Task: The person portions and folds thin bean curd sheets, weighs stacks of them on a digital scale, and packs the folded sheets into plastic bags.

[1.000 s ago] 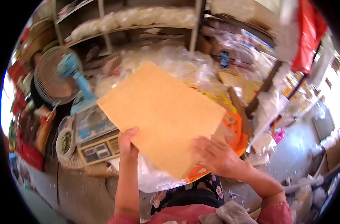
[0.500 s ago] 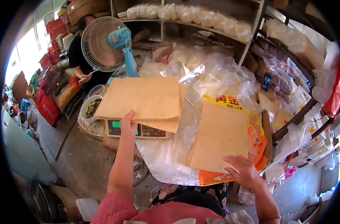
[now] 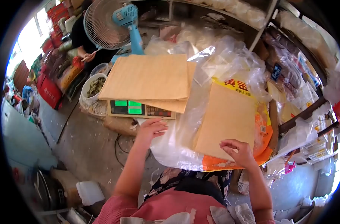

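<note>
A stack of thin tan sheets lies across a digital scale, hiding most of its pan, with some lower sheets turned askew. Just in front of the scale hovers my left hand, empty, its fingers stretched to the right. On the right, a second pile of tan sheets rests on a printed yellow and orange plastic sack. My right hand is over this pile's near edge, thumb and fingers apart and loosely bent. Whether its fingertips touch the top sheet, I cannot tell.
A blue fan stands behind the scale. Left of the scale sits a bowl of greenish food. Clear plastic bags heap up at the back. A co-worker's hand holds chopsticks at the far left.
My left hand has let go of the near edge of the stack on the scale and moved right, toward me. The right hand stays by its pile. My view has tilted slightly down.
</note>
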Tool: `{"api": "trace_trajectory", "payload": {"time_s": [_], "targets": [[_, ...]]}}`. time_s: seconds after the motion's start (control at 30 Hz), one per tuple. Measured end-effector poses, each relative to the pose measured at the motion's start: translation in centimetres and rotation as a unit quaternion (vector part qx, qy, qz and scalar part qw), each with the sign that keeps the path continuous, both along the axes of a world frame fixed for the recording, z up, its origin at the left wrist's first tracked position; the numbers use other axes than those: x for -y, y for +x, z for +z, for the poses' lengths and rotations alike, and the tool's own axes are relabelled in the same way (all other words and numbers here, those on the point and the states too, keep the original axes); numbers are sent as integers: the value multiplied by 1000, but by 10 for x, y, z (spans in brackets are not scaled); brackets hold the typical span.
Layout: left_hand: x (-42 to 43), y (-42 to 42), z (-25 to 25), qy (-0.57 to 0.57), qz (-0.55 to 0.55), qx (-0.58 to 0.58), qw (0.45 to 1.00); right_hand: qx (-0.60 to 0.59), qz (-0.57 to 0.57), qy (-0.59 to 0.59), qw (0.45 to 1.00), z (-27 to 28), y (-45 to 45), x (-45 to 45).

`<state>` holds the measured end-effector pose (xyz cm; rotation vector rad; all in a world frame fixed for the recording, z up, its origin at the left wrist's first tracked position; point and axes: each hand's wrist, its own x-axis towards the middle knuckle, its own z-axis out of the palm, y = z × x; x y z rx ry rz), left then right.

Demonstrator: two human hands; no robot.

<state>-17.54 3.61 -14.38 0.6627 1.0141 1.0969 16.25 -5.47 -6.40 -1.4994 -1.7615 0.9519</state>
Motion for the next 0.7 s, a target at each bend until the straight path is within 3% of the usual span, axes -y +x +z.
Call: {"api": "trace_trajectory", "payload": {"time_s": [0.07, 0.17, 0.3, 0.5, 0.6, 0.7], "targets": [[-1, 13, 4, -5, -9, -6, 1000, -42, -16, -14, 999, -5, -9, -15], [1, 25, 8, -16, -45, -13, 999, -7, -4, -18, 1000, -4, -16, -37], [1, 33, 8, 1, -93, -26, 995, -11, -3, 41, 999, -7, -37, -67], [-1, 28, 5, -10, -89, -18, 996, -175, -74, -98, 977, -20, -73, -122], [-1, 23, 3, -5, -80, -14, 997, -83, -97, -55, 990, -27, -93, -144], [-3, 19, 7, 59, -39, -55, 996, 18, -93, 143, 985, -19, -104, -147]]}}
